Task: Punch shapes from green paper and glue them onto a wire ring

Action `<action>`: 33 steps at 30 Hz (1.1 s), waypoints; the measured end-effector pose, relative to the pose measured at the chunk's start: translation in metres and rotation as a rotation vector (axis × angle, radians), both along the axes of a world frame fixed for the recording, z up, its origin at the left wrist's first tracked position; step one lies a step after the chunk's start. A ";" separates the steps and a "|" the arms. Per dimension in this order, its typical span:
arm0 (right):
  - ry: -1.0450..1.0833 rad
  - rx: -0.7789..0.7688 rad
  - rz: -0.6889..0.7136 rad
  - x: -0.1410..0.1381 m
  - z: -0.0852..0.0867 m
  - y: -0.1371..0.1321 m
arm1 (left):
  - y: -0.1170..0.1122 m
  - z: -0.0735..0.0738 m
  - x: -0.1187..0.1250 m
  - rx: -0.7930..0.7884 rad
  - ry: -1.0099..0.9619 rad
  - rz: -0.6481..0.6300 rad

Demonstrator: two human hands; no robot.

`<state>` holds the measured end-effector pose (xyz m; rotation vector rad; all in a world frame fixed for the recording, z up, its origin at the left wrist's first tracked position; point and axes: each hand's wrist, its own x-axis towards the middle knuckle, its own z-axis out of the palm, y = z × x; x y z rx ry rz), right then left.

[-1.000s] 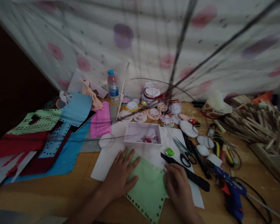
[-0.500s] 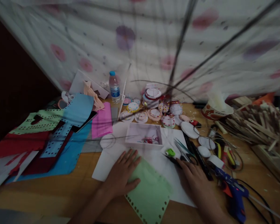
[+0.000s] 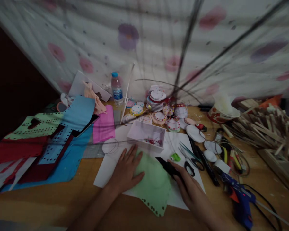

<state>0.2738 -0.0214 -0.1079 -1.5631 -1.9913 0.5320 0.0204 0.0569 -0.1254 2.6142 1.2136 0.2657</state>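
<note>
Right hand (image 3: 189,186) gripping black cutter (image 3: 169,167), tip by green sheet (image 3: 154,181); left hand (image 3: 127,170) spread flat on the sheet's left part; sheet on white paper (image 3: 105,171), near middle of surface (image 3: 45,205); white box (image 3: 144,144) just beyond; scissors (image 3: 189,168) to the right

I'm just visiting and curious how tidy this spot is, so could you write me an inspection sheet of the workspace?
Surface: wooden table, with white paper partly under the green sheet.
Work things: the green sheet has dark spots near its lower corner; a black tool, probably a cutter, points over it.
Clutter: white box, scissors, glue gun, bottle and wooden sticks.
Hands: left hand spread on the green sheet; right hand grips the black tool.
Cables: black cord beside the glue gun; its far end is out of view.
Surroundings: flowered curtain behind; no other person seen.
</note>
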 end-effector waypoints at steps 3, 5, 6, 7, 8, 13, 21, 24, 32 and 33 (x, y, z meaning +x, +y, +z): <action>0.096 -0.050 0.071 -0.014 0.000 0.021 | -0.006 0.002 -0.003 0.003 -0.009 -0.004; 0.140 -0.057 0.060 -0.019 -0.003 0.034 | -0.011 0.001 -0.006 0.004 -0.010 -0.012; 0.153 -0.052 0.039 -0.021 -0.005 0.039 | -0.014 0.000 -0.008 0.004 -0.011 -0.018; 0.165 -0.049 0.015 -0.021 -0.006 0.043 | -0.016 -0.002 -0.010 0.004 -0.013 -0.018; 0.180 -0.056 -0.005 -0.021 -0.007 0.045 | -0.017 -0.004 -0.012 0.004 -0.015 -0.014; 0.476 -0.260 -0.044 -0.022 0.005 0.032 | -0.017 -0.003 -0.021 -0.032 -0.019 -0.057; 1.175 -0.661 0.007 -0.024 0.023 -0.003 | -0.018 0.009 -0.019 -0.125 -0.047 -0.093; 1.271 -0.786 0.084 -0.021 0.028 -0.005 | -0.023 0.005 -0.011 -0.102 -0.074 -0.050; 1.101 -0.658 0.072 -0.041 0.012 -0.009 | -0.022 0.002 -0.004 -0.097 -0.048 -0.030; 1.064 -0.610 0.012 -0.043 0.008 -0.010 | -0.022 0.001 -0.005 -0.098 -0.041 -0.021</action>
